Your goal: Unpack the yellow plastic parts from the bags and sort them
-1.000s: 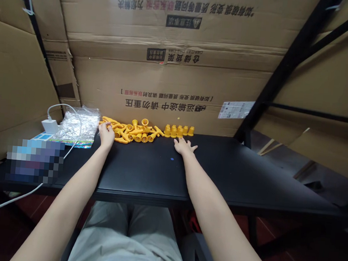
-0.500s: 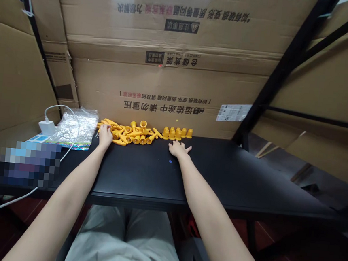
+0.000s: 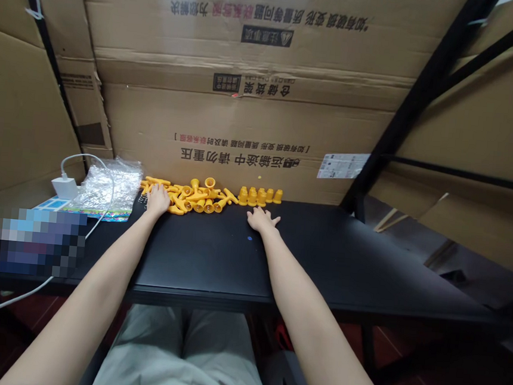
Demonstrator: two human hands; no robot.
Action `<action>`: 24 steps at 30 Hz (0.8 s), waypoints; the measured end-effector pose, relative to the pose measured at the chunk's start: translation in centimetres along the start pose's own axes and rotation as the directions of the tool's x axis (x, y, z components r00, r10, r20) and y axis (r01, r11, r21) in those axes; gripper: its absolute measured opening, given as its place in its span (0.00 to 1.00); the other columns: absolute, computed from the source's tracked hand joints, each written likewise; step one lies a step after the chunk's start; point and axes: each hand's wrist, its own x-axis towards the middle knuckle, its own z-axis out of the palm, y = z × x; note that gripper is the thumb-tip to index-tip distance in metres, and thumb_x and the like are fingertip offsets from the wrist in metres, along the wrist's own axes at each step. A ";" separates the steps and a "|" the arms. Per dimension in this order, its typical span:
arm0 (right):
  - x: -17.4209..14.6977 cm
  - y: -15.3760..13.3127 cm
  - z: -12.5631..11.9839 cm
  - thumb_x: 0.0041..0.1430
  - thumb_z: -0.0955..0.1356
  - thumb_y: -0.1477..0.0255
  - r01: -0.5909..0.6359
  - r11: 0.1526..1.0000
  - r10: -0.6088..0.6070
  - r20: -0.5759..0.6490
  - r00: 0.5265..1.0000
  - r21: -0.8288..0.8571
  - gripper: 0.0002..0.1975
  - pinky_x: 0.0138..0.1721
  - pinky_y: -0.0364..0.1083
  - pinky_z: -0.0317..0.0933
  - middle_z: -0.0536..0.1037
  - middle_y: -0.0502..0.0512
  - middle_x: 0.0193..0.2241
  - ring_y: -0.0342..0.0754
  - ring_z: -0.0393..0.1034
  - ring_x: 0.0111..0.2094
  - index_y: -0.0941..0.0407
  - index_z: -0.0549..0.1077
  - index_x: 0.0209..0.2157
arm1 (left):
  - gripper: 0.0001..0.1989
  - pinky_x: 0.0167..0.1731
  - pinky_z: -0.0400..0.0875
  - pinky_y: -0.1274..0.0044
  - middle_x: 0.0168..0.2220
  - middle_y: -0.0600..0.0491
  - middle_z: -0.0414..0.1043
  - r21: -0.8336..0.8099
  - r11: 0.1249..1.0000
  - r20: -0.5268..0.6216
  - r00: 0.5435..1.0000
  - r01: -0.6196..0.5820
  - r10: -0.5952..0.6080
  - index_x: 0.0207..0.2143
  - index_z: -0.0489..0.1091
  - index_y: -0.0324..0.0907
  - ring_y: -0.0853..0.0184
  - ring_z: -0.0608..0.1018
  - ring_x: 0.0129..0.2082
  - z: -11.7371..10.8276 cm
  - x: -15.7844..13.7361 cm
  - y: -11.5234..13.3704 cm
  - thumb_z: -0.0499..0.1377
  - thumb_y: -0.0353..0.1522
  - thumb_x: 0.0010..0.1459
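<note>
My left hand (image 3: 158, 199) lies at the left end of a heap of yellow plastic parts (image 3: 198, 196), its fingers stretched forward over them. I see nothing held in it, though the fingertips partly blend with the heap. Some of these parts are T-shaped handles, others flare into hollow cups. My right hand (image 3: 263, 219) rests on the black tabletop with fingers spread and holds nothing. Just beyond its fingers, several yellow stepped caps (image 3: 252, 197) stand upright in close rows against the cardboard.
A clear plastic bag (image 3: 110, 189) lies left of the heap, beside a white charger (image 3: 65, 187) with its cable. A blurred-out flat object (image 3: 39, 242) sits at front left. Cardboard (image 3: 245, 113) walls the back; a black metal post (image 3: 395, 121) leans at right.
My left hand has shifted slightly right over the heap, and its fingers look flatter and more extended. My right hand stays beside the caps. The view has tilted slightly.
</note>
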 end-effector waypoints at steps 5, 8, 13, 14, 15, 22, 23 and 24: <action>-0.1 0.0 0.0 0.68 0.51 0.65 0.000 1.000 0.000 0.001 1.000 -0.007 0.26 0.62 0.69 0.32 0.48 0.58 0.68 0.58 0.40 0.67 0.54 0.57 0.64 | 0.22 0.63 0.47 0.60 0.61 0.37 0.60 0.031 0.998 0.021 0.998 0.057 -0.058 0.51 0.68 0.34 0.55 0.57 0.65 -0.3 0.1 0.1 0.43 0.32 0.62; -0.1 0.0 -0.1 0.68 0.52 0.65 -0.005 1.000 0.005 0.001 1.000 -0.007 0.26 0.62 0.69 0.32 0.48 0.57 0.68 0.58 0.40 0.67 0.55 0.57 0.64 | 0.20 0.62 0.49 0.56 0.59 0.39 0.63 -0.012 0.998 0.016 0.998 0.066 -0.066 0.48 0.71 0.38 0.56 0.60 0.63 -0.7 0.5 0.3 0.44 0.31 0.61; 0.0 0.0 0.0 0.68 0.52 0.65 -0.007 1.000 0.007 0.000 1.000 0.002 0.26 0.63 0.69 0.31 0.48 0.57 0.68 0.58 0.39 0.67 0.56 0.56 0.64 | 0.17 0.61 0.55 0.61 0.55 0.41 0.67 0.035 0.996 0.004 0.996 -0.086 0.086 0.43 0.74 0.39 0.56 0.69 0.57 -2.1 1.0 0.7 0.50 0.28 0.55; 0.1 0.0 0.0 0.68 0.52 0.65 -0.006 1.000 0.006 0.000 1.000 0.003 0.26 0.63 0.69 0.31 0.48 0.56 0.68 0.58 0.39 0.67 0.56 0.56 0.64 | 0.17 0.60 0.57 0.63 0.53 0.43 0.70 0.063 0.989 0.040 0.990 -0.137 0.135 0.43 0.74 0.39 0.57 0.71 0.54 -2.3 1.1 0.7 0.50 0.28 0.54; 0.1 0.0 0.0 0.68 0.52 0.65 -0.005 1.000 0.005 0.000 1.000 0.005 0.26 0.63 0.69 0.31 0.48 0.56 0.68 0.58 0.39 0.67 0.56 0.56 0.64 | 0.17 0.60 0.57 0.64 0.50 0.44 0.72 0.093 0.980 0.089 0.982 -0.177 0.169 0.42 0.75 0.40 0.57 0.72 0.53 -2.4 1.1 0.6 0.50 0.27 0.53; 0.0 0.0 0.0 0.68 0.51 0.65 -0.001 1.000 0.001 0.008 1.000 -0.001 0.26 0.62 0.69 0.31 0.48 0.57 0.68 0.58 0.39 0.67 0.55 0.55 0.65 | 0.20 0.53 0.65 0.72 0.46 0.49 0.76 0.192 0.955 0.347 0.926 -0.227 0.150 0.43 0.76 0.42 0.61 0.74 0.51 -2.5 1.9 -0.4 0.48 0.27 0.53; 0.0 0.0 0.0 0.68 0.51 0.65 0.001 1.000 -0.001 0.009 1.000 0.000 0.26 0.62 0.69 0.31 0.47 0.57 0.68 0.59 0.38 0.67 0.55 0.55 0.65 | 0.20 0.53 0.66 0.71 0.47 0.50 0.76 0.212 0.953 0.350 0.927 -0.217 0.133 0.43 0.76 0.43 0.60 0.74 0.51 -2.5 2.0 -0.4 0.48 0.27 0.53; 0.0 0.0 0.0 0.68 0.51 0.65 0.001 1.000 -0.001 0.009 1.000 0.001 0.27 0.62 0.70 0.30 0.47 0.57 0.68 0.59 0.38 0.67 0.54 0.55 0.65 | 0.20 0.53 0.66 0.69 0.46 0.50 0.76 0.239 0.951 0.345 0.932 -0.198 0.108 0.43 0.75 0.44 0.59 0.74 0.51 -2.5 2.1 -0.4 0.49 0.28 0.53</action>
